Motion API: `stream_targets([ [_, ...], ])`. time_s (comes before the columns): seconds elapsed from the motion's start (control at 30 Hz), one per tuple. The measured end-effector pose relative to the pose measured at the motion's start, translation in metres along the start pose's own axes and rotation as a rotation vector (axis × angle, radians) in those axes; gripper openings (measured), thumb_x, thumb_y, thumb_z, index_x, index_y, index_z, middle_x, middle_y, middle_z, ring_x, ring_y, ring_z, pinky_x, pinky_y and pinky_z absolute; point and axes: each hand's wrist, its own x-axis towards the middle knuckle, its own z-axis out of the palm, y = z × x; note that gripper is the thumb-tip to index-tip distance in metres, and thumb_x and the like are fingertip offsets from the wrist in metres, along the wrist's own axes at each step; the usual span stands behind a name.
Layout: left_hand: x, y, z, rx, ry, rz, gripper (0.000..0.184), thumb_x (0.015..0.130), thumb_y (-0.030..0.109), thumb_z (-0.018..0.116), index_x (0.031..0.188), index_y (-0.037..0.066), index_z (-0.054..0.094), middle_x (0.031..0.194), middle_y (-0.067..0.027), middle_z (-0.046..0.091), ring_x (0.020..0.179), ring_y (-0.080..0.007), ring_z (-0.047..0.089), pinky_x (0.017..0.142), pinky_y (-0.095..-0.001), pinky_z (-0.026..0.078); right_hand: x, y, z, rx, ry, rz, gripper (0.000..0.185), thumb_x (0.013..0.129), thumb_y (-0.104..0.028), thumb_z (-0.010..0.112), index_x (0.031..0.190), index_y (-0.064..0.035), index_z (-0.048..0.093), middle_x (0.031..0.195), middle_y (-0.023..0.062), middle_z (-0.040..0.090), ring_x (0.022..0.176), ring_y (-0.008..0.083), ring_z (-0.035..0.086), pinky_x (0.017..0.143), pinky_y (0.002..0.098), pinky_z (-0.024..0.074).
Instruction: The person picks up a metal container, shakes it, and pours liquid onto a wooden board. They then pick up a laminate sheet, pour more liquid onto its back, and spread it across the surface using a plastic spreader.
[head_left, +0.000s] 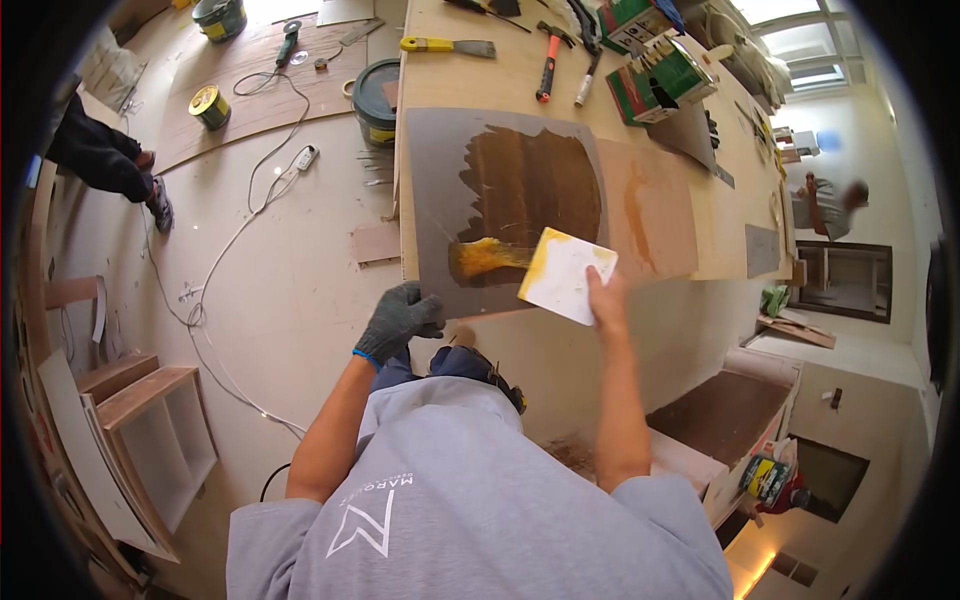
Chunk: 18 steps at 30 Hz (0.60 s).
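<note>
My right hand (606, 300), bare, grips a white square spreader (575, 282) by its right edge, thumb on top. Yellow adhesive coats the spreader's left edge. Under it lies a grey sheet (436, 150) on the workbench, with a wide brown wet patch (535, 180) and a thick yellow-brown blob of adhesive (485, 258) near its lower edge. My left hand (402, 318), in a dark grey glove, is closed at the sheet's near left corner; part of its fingers is hidden. Right of the sheet is a light brown panel (655, 205) with an orange-brown smear.
A putty knife (430, 45), a hammer (549, 65) and green-red cans (655, 85) lie farther up the bench. A lidded bucket (377, 100) stands beside it. On the floor are cables (240, 225) and a yellow can (209, 106). Two other people (100, 150) are partly visible.
</note>
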Motion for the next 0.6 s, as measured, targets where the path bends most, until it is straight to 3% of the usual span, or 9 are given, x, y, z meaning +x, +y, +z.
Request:
stream_targets([
  [0.03, 0.003, -0.005, 0.002, 0.029, -0.021, -0.013, 0.023, 0.097, 0.014, 0.055, 0.108, -0.006, 0.058, 0.092, -0.0150, 0.067, 0.071, -0.0227, 0.069, 0.065, -0.0364, 0.063, -0.004, 0.001, 0.011, -0.089, 0.006, -0.023, 0.023, 0.095, -0.009, 0.060, 0.112, 0.0055, 0.063, 0.101, 0.0125, 0.071, 0.092, 0.0205, 0.068, 0.083, 0.0355, 0.0537],
  [0.1, 0.007, -0.008, 0.005, 0.063, -0.023, -0.051, 0.024, 0.099, 0.016, 0.055, 0.109, -0.005, 0.058, 0.089, -0.0137, 0.067, 0.068, -0.0217, 0.069, 0.062, -0.0366, 0.063, -0.029, -0.085, 0.057, -0.272, 0.022, 0.068, 0.031, 0.090, -0.019, 0.067, 0.110, 0.0039, 0.064, 0.106, 0.0211, 0.070, 0.099, 0.0318, 0.069, 0.088, 0.0410, 0.0511],
  [0.13, 0.007, -0.011, 0.006, 0.044, -0.016, -0.054, 0.024, 0.099, 0.017, 0.055, 0.108, -0.005, 0.058, 0.088, -0.0135, 0.067, 0.068, -0.0214, 0.069, 0.062, -0.0364, 0.063, -0.022, -0.083, 0.083, -0.236, -0.008, -0.045, 0.033, 0.088, -0.023, 0.068, 0.110, 0.0019, 0.064, 0.106, 0.0243, 0.069, 0.103, 0.0387, 0.066, 0.090, 0.0424, 0.0499],
  [0.2, 0.007, -0.017, 0.005, 0.003, 0.002, -0.061, 0.024, 0.099, 0.018, 0.055, 0.107, -0.004, 0.058, 0.087, -0.0131, 0.067, 0.069, -0.0208, 0.069, 0.062, -0.0361, 0.062, 0.003, -0.115, 0.119, -0.238, -0.061, -0.084, 0.033, 0.088, -0.023, 0.068, 0.110, 0.0011, 0.064, 0.106, 0.0258, 0.068, 0.103, 0.0427, 0.064, 0.090, 0.0430, 0.0494],
  [0.3, 0.002, -0.023, 0.012, -0.110, 0.079, 0.025, 0.020, 0.096, 0.013, 0.057, 0.106, -0.005, 0.059, 0.087, -0.0139, 0.067, 0.065, -0.0209, 0.069, 0.059, -0.0346, 0.062, 0.093, -0.092, 0.125, -0.038, -0.003, -0.145, 0.025, 0.090, -0.017, 0.068, 0.104, 0.0044, 0.067, 0.094, 0.0142, 0.073, 0.082, 0.0183, 0.068, 0.074, 0.0351, 0.0530],
  [0.33, 0.001, -0.031, 0.012, -0.107, 0.094, 0.022, 0.021, 0.097, 0.013, 0.057, 0.107, -0.005, 0.059, 0.087, -0.0136, 0.067, 0.065, -0.0203, 0.069, 0.059, -0.0338, 0.061, 0.085, -0.125, 0.097, -0.067, 0.004, -0.062, 0.025, 0.093, -0.016, 0.065, 0.104, 0.0065, 0.066, 0.095, 0.0135, 0.072, 0.082, 0.0180, 0.068, 0.074, 0.0342, 0.0531],
  [0.4, 0.005, -0.042, 0.011, -0.103, 0.117, 0.031, 0.023, 0.097, 0.013, 0.058, 0.111, -0.005, 0.058, 0.086, -0.0130, 0.067, 0.066, -0.0191, 0.068, 0.059, -0.0322, 0.060, 0.100, -0.085, 0.045, 0.063, -0.180, -0.091, 0.028, 0.096, -0.015, 0.060, 0.113, 0.0070, 0.063, 0.100, 0.0113, 0.071, 0.086, 0.0174, 0.067, 0.076, 0.0331, 0.0542],
  [0.47, -0.003, -0.037, 0.022, -0.192, 0.155, 0.047, 0.021, 0.097, 0.013, 0.058, 0.108, -0.005, 0.060, 0.084, -0.0109, 0.067, 0.067, -0.0176, 0.067, 0.060, -0.0308, 0.058, 0.055, -0.081, 0.006, 0.038, -0.159, -0.070, 0.027, 0.095, -0.009, 0.058, 0.117, 0.0062, 0.060, 0.106, 0.0141, 0.070, 0.094, 0.0223, 0.068, 0.081, 0.0370, 0.0547],
  [0.6, -0.008, -0.043, 0.034, -0.079, 0.136, 0.041, 0.020, 0.098, 0.016, 0.059, 0.098, -0.004, 0.062, 0.082, -0.0082, 0.067, 0.068, -0.0147, 0.066, 0.060, -0.0297, 0.057, -0.013, -0.040, 0.016, -0.031, -0.027, -0.001, 0.026, 0.093, -0.005, 0.058, 0.118, 0.0057, 0.059, 0.110, 0.0152, 0.069, 0.103, 0.0229, 0.066, 0.092, 0.0365, 0.0503],
])
